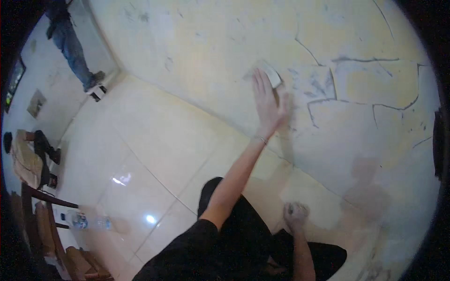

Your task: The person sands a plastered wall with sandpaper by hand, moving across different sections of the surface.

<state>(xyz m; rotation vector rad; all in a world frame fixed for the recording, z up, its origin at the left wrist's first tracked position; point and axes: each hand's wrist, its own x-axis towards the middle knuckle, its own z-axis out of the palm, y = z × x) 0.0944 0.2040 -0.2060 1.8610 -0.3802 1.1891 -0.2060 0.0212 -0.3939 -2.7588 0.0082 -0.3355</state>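
Observation:
My left hand (269, 107) is stretched out against the plastered wall (211, 45). Its fingers lie flat over a small pale sheet or pad (272, 75), pressing it to the surface; a folded piece of sandpaper is possible, but the blur does not settle it. Dark cracks and patched grey marks (314, 82) run over the wall just right of that hand. Low down, near my bent knee, my right hand (296, 215) is curled into a loose fist apart from the wall. I see nothing held in it.
Glossy floor tiles (151, 140) meet the wall's foot. At the far left, one person (70, 52) stands by the corner and another person (30, 158) bends low. A wooden chair or frame (49, 198), plastic bottles (86, 221) and brown pieces (82, 261) occupy the lower left.

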